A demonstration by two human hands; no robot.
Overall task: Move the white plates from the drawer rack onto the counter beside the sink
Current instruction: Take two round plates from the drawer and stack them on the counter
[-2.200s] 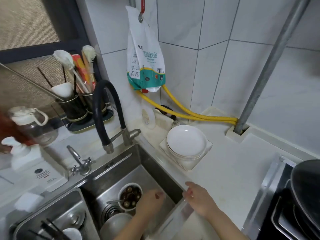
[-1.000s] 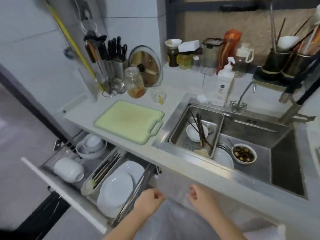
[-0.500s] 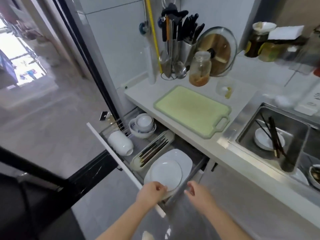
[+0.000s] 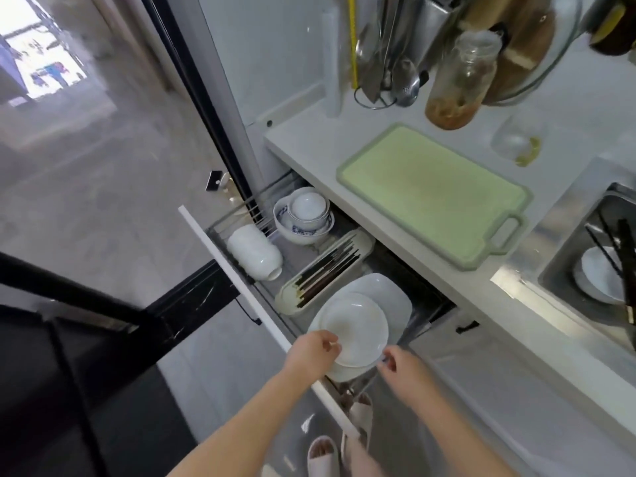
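A green cutting board (image 4: 432, 194) lies on the worktop. Behind it stands a glass jar (image 4: 461, 80), with ladles (image 4: 395, 74) hanging to its left. Stacked bowls (image 4: 304, 215), a white cup (image 4: 254, 253) on its side and a chopstick tray (image 4: 327, 270) sit below. Slippers (image 4: 323, 456) show on the floor.

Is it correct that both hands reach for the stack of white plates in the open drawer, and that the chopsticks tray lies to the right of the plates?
Not quite. The head view shows the chopsticks tray left of the white plates, between them and the bowls. The rest holds: left hand, right hand.
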